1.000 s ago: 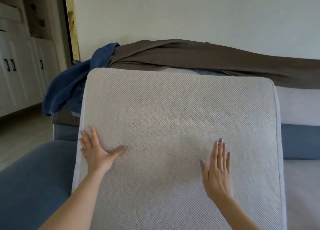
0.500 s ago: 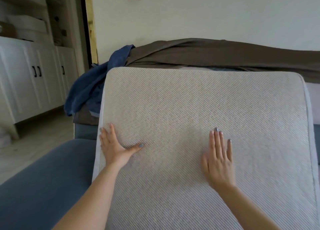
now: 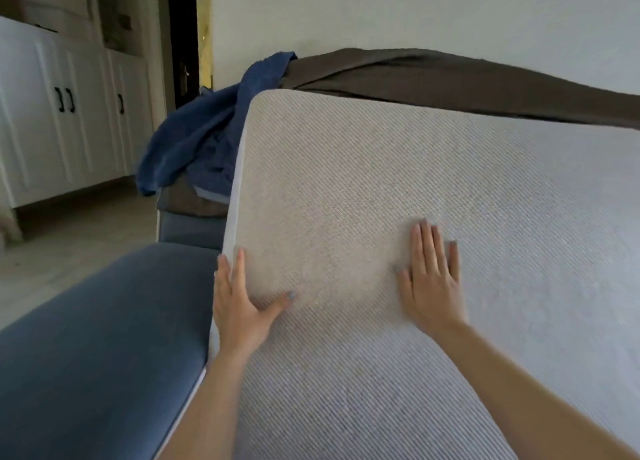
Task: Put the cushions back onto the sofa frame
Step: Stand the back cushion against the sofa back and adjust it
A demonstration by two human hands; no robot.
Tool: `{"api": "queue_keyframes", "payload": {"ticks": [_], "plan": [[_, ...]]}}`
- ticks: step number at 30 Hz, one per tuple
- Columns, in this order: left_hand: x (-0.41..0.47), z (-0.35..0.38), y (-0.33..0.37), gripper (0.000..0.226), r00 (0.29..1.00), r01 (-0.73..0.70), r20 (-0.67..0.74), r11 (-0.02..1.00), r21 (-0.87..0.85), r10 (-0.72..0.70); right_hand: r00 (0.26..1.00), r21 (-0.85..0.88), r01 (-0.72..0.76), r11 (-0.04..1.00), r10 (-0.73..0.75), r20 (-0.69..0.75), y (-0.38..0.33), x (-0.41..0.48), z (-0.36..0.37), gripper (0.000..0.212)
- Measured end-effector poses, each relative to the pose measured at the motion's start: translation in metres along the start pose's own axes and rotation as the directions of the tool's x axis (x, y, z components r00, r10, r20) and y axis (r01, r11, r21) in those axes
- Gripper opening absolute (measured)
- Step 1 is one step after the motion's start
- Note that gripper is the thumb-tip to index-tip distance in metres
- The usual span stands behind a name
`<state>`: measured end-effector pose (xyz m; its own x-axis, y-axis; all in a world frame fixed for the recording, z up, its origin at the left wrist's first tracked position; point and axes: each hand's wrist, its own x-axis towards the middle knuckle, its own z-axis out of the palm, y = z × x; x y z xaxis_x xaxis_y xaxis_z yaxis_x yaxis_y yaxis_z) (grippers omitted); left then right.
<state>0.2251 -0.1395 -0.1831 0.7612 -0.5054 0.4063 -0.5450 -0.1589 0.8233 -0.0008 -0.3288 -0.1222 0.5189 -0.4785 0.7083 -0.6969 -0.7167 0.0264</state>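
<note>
Head: left hand flat at cushion edge, right hand flat mid-face, fingers straight.

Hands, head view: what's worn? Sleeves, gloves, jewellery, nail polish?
Left hand and right hand are both bare: no gloves, rings or watch visible. Nails are painted pale grey-blue. No sleeves in frame on either arm.
</note>
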Motion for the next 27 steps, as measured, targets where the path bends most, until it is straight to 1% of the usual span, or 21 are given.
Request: {"api": "queue_keyframes", "payload": {"ticks": [1, 3, 5, 7, 8, 10, 13, 14, 17, 19, 21, 23, 24, 25, 27], "plan": [[-0.002, 0.000, -0.003, 0.123, 1.000, -0.001, 0.008, 1.000, 0.009, 0.001, 1.000, 0.004, -0.023, 1.000, 0.023, 0.013, -0.005, 0.002, -0.001, 0.067], [-0.008, -0.002, -0.014, 0.122, 0.999, 0.015, 0.036, 1.000, -0.010, -0.014, 0.996, 0.051, -0.085, 0.995, 0.086, -0.026, -0.020, 0.007, -0.005, 0.066], [-0.018, 0.000, -0.026, 0.118, 0.997, 0.055, 0.058, 0.998, -0.034, -0.053, 0.996, 0.058, -0.055, 0.997, 0.059, -0.060, -0.034, 0.009, -0.007, 0.065], [-0.028, 0.003, -0.038, 0.115, 0.991, 0.110, 0.079, 0.993, -0.046, -0.106, 1.000, 0.006, 0.011, 1.000, -0.011, 0.001, -0.045, 0.007, 0.003, 0.067], [-0.030, 0.005, -0.039, 0.115, 0.990, 0.115, 0.090, 0.992, -0.042, -0.111, 1.000, 0.004, -0.001, 1.000, 0.001, 0.022, -0.047, 0.007, 0.006, 0.067], [-0.030, 0.005, -0.039, 0.113, 0.990, 0.098, 0.103, 0.994, -0.041, -0.094, 0.999, 0.016, -0.034, 0.999, 0.034, 0.007, -0.055, 0.009, 0.009, 0.066], [-0.027, 0.004, -0.042, 0.114, 0.995, 0.081, 0.071, 0.995, -0.061, -0.077, 0.993, -0.048, 0.120, 0.992, -0.119, 0.009, -0.077, 0.013, 0.018, 0.064], [-0.028, 0.007, -0.045, 0.114, 0.995, 0.081, 0.063, 0.995, -0.064, -0.077, 0.990, -0.064, 0.144, 0.988, -0.143, 0.016, -0.081, 0.013, 0.021, 0.064], [-0.028, 0.012, -0.049, 0.114, 0.998, 0.058, 0.029, 0.996, -0.064, -0.056, 0.991, -0.022, 0.134, 0.991, -0.134, 0.010, -0.088, 0.009, 0.021, 0.063], [-0.027, 0.014, -0.051, 0.113, 0.998, 0.055, 0.012, 0.996, -0.064, -0.054, 0.983, -0.055, 0.185, 0.981, -0.185, 0.002, -0.091, 0.008, 0.021, 0.063], [-0.029, 0.015, -0.051, 0.113, 0.999, 0.047, 0.014, 0.997, -0.060, -0.046, 0.980, -0.125, 0.199, 0.972, -0.198, 0.020, -0.091, 0.008, 0.025, 0.064], [-0.029, 0.015, -0.051, 0.111, 1.000, 0.026, 0.003, 0.998, -0.065, -0.026, 0.983, -0.119, 0.185, 0.976, -0.184, 0.017, -0.095, 0.011, 0.024, 0.063], [-0.030, 0.017, -0.051, 0.109, 1.000, 0.021, -0.011, 0.998, -0.056, -0.022, 0.979, -0.106, 0.206, 0.973, -0.205, 0.016, -0.099, 0.014, 0.021, 0.062], [-0.031, 0.017, -0.053, 0.106, 0.999, 0.019, -0.037, 0.999, -0.041, -0.021, 0.966, -0.109, 0.259, 0.960, -0.259, 0.015, -0.105, 0.017, 0.020, 0.062], [-0.034, 0.020, -0.057, 0.098, 0.998, -0.010, -0.069, 1.000, 0.027, 0.012, 0.930, -0.173, 0.365, 0.915, -0.365, 0.035, -0.109, 0.020, 0.024, 0.063]]}}
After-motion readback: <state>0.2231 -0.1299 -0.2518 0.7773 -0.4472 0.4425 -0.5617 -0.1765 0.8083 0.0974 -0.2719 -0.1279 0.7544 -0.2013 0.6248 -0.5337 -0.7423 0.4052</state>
